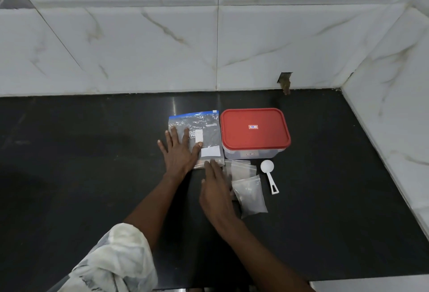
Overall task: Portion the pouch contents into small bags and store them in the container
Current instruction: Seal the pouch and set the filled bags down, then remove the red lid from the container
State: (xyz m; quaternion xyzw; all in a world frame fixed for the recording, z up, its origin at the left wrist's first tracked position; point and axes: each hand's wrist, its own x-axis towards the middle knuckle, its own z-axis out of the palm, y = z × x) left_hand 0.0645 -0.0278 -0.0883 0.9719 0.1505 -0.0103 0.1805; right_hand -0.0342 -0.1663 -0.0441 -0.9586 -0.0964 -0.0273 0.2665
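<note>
A clear zip pouch (pixel 204 127) with a blue seal strip and dark contents lies flat on the black counter (pixel 92 152). My left hand (pixel 180 150) rests flat on the pouch's lower left part, fingers spread. My right hand (pixel 217 193) lies flat just below the pouch, fingers pointing at its bottom edge, beside the small clear bags (pixel 248 189). One small bag (pixel 251 199) holds dark contents; the others lie under and behind it. A clear container with a red lid (pixel 254 129), shut, stands right of the pouch. A white scoop (pixel 269 174) lies in front of it.
White marble-look tiled walls (pixel 162 48) close the counter at the back and on the right. A small hole in the back wall (pixel 285 81) sits above the container. My pale patterned sleeve (pixel 111 261) shows at the lower left.
</note>
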